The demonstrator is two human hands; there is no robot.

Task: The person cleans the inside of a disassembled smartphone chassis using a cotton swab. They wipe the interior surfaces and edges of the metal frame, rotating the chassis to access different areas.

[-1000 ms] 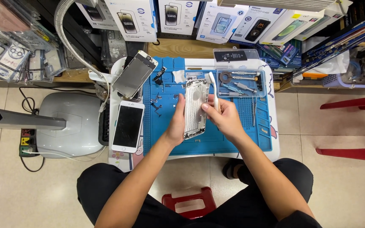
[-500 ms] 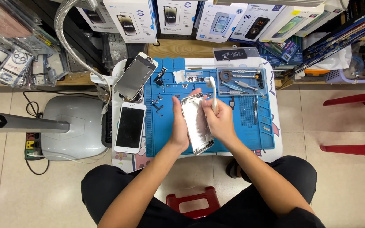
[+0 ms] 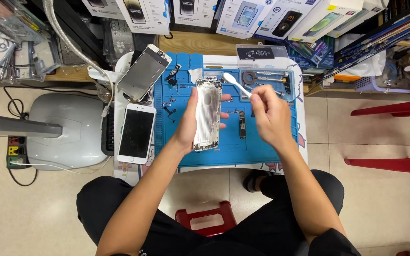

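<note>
Compared with a second ago: silver phone housing (image 3: 208, 114) raised upright over blue mat (image 3: 271, 151). Left hand (image 3: 189, 124) grip clamped around housing. Right hand (image 3: 267, 114) grip pinching white brush (image 3: 236, 84), right of housing.

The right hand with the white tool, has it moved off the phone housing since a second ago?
Yes. The right hand has drawn off the silver phone housing toward the right side of the blue mat, holding the white tool.

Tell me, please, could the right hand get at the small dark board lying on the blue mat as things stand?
Probably yes: the small dark board lies uncovered just left of the right hand, though that hand already holds a white brush.
</note>
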